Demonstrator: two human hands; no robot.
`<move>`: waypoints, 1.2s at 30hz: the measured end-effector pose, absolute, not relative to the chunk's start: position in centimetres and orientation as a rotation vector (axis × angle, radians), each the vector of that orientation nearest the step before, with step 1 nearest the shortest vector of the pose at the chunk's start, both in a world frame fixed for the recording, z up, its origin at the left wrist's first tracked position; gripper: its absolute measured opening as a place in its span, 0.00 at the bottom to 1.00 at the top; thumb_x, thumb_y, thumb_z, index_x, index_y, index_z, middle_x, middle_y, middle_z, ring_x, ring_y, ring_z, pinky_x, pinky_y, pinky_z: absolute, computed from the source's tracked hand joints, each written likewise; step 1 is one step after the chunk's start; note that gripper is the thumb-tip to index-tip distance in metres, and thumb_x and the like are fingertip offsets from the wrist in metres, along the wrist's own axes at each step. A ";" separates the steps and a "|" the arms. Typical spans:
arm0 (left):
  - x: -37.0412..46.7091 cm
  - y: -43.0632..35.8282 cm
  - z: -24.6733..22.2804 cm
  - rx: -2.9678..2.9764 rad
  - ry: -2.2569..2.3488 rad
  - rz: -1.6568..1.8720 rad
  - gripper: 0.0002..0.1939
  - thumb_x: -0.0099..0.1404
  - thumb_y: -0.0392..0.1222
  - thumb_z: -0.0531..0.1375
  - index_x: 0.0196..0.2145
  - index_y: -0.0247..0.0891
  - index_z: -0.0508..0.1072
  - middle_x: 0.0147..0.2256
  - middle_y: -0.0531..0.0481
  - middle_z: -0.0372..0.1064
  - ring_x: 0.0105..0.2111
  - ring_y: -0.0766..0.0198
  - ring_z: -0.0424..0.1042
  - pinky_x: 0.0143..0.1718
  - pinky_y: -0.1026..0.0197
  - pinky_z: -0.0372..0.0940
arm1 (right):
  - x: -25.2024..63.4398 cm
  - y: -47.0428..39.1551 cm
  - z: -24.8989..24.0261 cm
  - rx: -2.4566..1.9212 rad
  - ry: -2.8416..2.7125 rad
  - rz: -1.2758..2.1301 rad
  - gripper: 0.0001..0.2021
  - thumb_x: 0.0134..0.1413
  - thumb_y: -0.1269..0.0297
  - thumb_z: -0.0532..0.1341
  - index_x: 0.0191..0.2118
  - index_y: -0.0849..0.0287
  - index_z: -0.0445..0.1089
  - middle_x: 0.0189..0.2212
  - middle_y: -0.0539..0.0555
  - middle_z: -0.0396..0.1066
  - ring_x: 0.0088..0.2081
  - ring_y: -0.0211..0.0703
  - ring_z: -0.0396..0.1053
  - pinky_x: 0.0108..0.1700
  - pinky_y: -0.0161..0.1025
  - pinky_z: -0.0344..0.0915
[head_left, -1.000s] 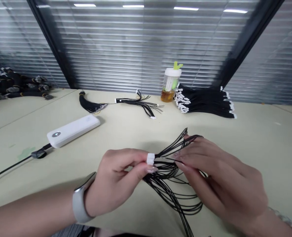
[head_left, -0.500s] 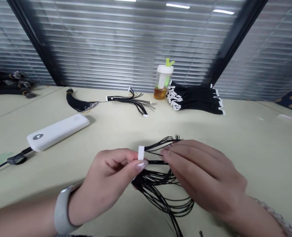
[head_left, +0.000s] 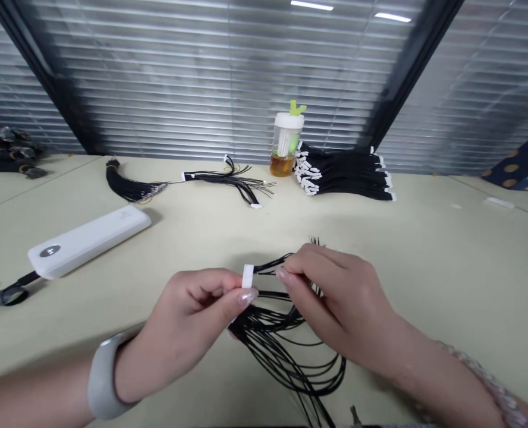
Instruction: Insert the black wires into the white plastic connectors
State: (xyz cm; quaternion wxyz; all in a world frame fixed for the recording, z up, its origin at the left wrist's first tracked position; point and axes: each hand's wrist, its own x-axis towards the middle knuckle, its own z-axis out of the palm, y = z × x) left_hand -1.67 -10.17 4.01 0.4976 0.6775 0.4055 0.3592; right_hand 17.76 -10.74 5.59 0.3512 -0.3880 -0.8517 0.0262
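Between thumb and forefinger, my left hand (head_left: 201, 321) pinches a white connector (head_left: 248, 276), held upright above the table. Thin black wires (head_left: 286, 368) fan out from below that hand and loop toward the front edge. My right hand (head_left: 339, 303), just to the right, is closed with thumb and index fingertips pinching a thin black wire (head_left: 265, 273) close to the connector's right side. More wires run from the connector's upper part behind the right fingers, and their bare ends stick up past the knuckles. Whether the pinched wire sits inside the connector I cannot tell.
A white power bank (head_left: 90, 241) with a cable lies at left. Along the back are a black wire bundle (head_left: 132, 184), a partly wired harness (head_left: 228, 178), a bottle of amber liquid (head_left: 286, 145) and a stack of black cables (head_left: 348, 172). A dotted cloth (head_left: 522, 163) is at far right.
My right fingers have curled from a flatter, extended pose into a tight pinch on the wire near the connector. My left hand keeps its hold. The whole view has shifted slightly.
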 end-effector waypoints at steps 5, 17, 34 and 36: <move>-1.7 -9.7 3.7 1.578 0.985 0.862 0.16 0.59 0.46 0.57 0.19 0.33 0.65 0.17 0.57 0.55 0.18 0.75 0.51 0.19 0.72 0.51 | 17.8 -10.5 6.1 -1.163 -2.038 0.469 0.10 0.57 0.69 0.52 0.25 0.60 0.62 0.19 0.46 0.60 0.23 0.31 0.57 0.25 0.32 0.53; -2.1 -8.1 2.4 1.219 0.993 1.015 0.14 0.59 0.49 0.58 0.25 0.35 0.65 0.22 0.55 0.59 0.22 0.74 0.58 0.22 0.72 0.58 | 23.1 -6.3 8.7 -0.912 -1.017 1.018 0.08 0.53 0.64 0.57 0.27 0.56 0.55 0.20 0.44 0.47 0.17 0.30 0.41 0.15 0.30 0.44; -1.9 -8.8 2.9 1.367 0.991 1.035 0.17 0.62 0.49 0.55 0.22 0.34 0.62 0.18 0.57 0.57 0.19 0.76 0.53 0.20 0.72 0.51 | 21.4 -8.2 8.3 -0.927 -1.118 0.977 0.08 0.54 0.66 0.56 0.25 0.57 0.59 0.18 0.44 0.57 0.14 0.27 0.50 0.14 0.29 0.47; -1.8 -8.9 3.0 1.399 1.005 1.035 0.17 0.62 0.49 0.55 0.22 0.34 0.62 0.18 0.57 0.57 0.19 0.76 0.53 0.21 0.72 0.51 | 21.0 -8.6 8.3 -0.989 -1.212 0.970 0.08 0.53 0.66 0.56 0.25 0.57 0.59 0.16 0.44 0.56 0.14 0.28 0.48 0.14 0.30 0.44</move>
